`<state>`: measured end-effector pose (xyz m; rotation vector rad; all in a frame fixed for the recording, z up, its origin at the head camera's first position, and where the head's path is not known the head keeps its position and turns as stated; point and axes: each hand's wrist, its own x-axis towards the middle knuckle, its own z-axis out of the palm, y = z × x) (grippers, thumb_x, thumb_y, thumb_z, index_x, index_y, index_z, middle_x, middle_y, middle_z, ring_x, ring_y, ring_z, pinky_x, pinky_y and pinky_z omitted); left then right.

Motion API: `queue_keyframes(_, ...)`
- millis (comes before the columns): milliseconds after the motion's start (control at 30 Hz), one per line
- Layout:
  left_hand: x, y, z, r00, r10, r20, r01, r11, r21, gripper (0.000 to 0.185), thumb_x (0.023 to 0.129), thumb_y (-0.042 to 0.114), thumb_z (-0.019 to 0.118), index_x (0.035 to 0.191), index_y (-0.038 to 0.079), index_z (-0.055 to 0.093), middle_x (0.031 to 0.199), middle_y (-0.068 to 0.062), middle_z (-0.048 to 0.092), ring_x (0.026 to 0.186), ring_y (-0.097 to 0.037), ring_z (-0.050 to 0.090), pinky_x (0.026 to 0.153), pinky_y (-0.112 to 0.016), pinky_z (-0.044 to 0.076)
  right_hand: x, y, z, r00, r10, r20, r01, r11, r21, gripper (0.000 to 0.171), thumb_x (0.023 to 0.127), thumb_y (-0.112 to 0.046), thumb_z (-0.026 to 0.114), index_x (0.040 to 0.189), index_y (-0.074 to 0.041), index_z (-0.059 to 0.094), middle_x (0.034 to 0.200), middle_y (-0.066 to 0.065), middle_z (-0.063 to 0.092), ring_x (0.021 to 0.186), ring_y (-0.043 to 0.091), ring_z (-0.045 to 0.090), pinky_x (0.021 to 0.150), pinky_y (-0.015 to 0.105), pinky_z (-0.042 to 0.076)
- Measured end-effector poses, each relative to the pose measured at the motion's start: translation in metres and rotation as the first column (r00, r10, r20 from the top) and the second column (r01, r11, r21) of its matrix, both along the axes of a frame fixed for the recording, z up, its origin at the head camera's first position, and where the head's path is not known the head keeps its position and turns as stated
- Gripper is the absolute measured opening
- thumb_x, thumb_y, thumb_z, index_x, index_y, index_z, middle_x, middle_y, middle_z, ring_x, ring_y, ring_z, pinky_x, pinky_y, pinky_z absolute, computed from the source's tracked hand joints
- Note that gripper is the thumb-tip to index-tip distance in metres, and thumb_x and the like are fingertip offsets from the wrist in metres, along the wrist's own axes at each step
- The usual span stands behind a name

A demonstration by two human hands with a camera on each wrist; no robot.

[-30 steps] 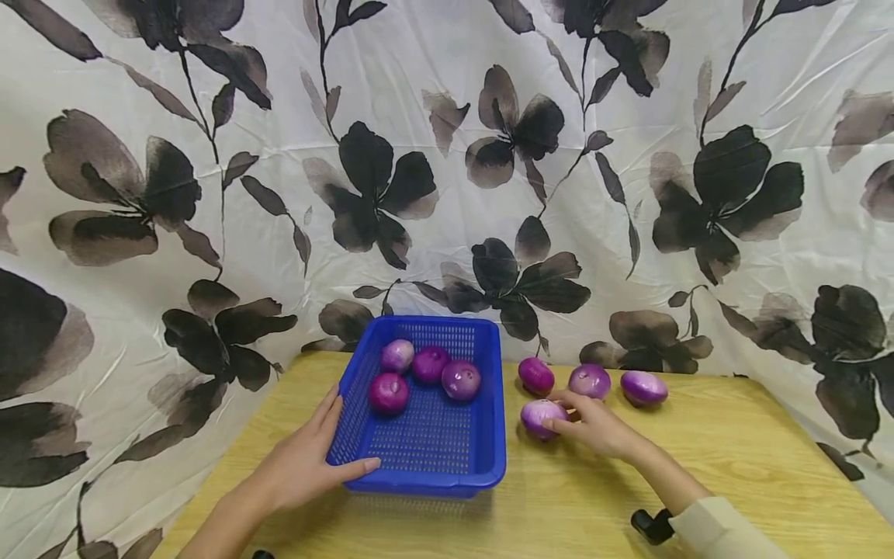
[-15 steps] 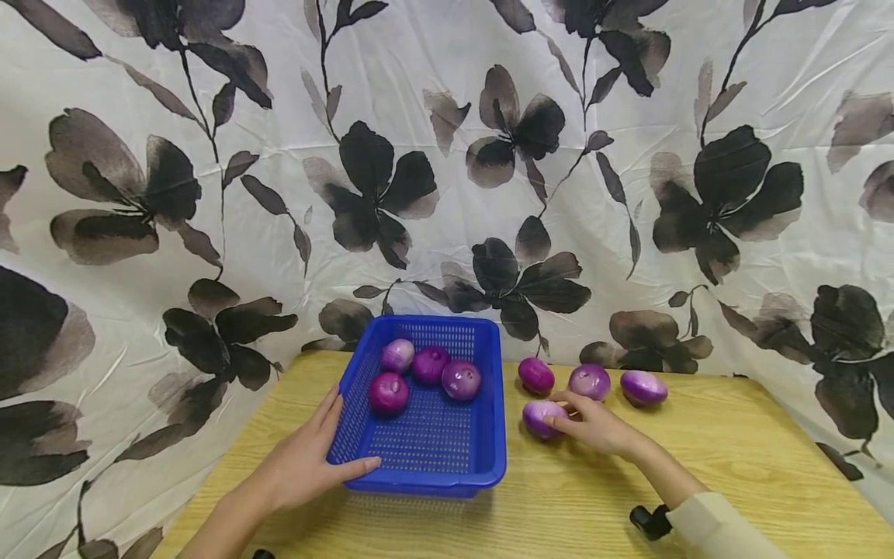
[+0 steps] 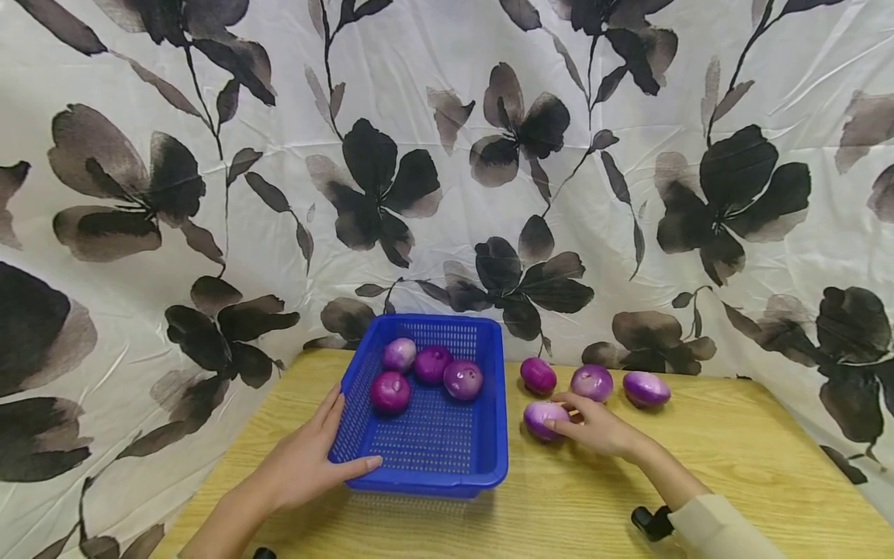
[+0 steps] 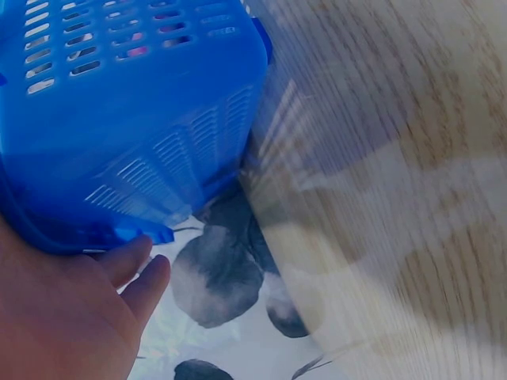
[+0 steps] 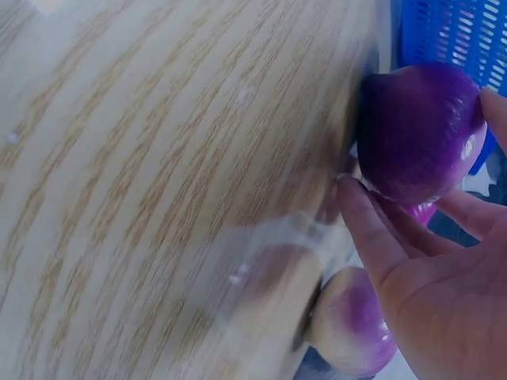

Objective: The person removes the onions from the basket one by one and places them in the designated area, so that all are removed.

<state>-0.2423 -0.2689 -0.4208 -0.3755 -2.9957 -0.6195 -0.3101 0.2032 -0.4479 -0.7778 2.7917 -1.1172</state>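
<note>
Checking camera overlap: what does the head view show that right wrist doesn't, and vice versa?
Head only: the left hand touching the basket, the four onions inside it, and the right sleeve.

Right wrist only: the shaded, deep purple side of the held onion, with its pointed tip.

Both: the right hand gripping that onion, part of the basket, the wooden table, and another loose onion.

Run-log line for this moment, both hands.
left hand: touching basket | right hand: gripping onion | basket: four onions | table: three other onions
</note>
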Motion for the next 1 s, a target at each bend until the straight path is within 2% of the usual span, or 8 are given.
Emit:
queue_keyframes(433, 0.000, 0.000, 0.000, 1.000, 0.002, 0.011, -0.002, 1.000, -0.002, 0.128, 0.080, 0.086, 0.057, 0.164, 0.002, 0.009, 0.171, -0.017, 0.007, 0.145, -0.051, 0.035, 0.105, -0.071, 0.038, 0.002, 0.003, -0.001, 1.000, 0.006, 0.013, -0.005, 1.000, -0.011, 0.048, 0.102, -0.030, 0.065, 0.134, 0.004, 0.058, 0.124, 0.020, 0.065, 0.114, 0.037, 0.064, 0.096, 0.054, 0.053)
queue_keyframes(767, -0.001, 0.000, 0.001, 1.000, -0.001, 0.011, 0.001, 1.000, -0.005, 0.128, 0.080, 0.087, 0.056, 0.163, 0.001, 0.012, 0.171, -0.017, 0.006, 0.145, -0.051, 0.034, 0.105, -0.071, 0.038, 0.005, 0.007, 0.002, 1.000, 0.000, 0.023, 0.001, 1.000, -0.019, 0.056, 0.102, -0.029, 0.065, 0.140, 0.009, 0.051, 0.132, 0.028, 0.060, 0.112, 0.040, 0.065, 0.096, 0.054, 0.053)
queue_keyframes(1000, -0.001, 0.001, 0.002, 1.000, 0.001, 0.008, -0.001, 1.000, -0.013, 0.129, 0.079, 0.088, 0.056, 0.164, 0.001, 0.011, 0.171, -0.018, 0.008, 0.144, -0.052, 0.036, 0.104, -0.071, 0.039, 0.018, 0.013, 0.017, 0.999, 0.001, -0.034, -0.002, 1.000, -0.016, 0.058, 0.102, -0.028, 0.064, 0.145, 0.007, 0.046, 0.144, 0.033, 0.048, 0.119, 0.050, 0.058, 0.096, 0.059, 0.052)
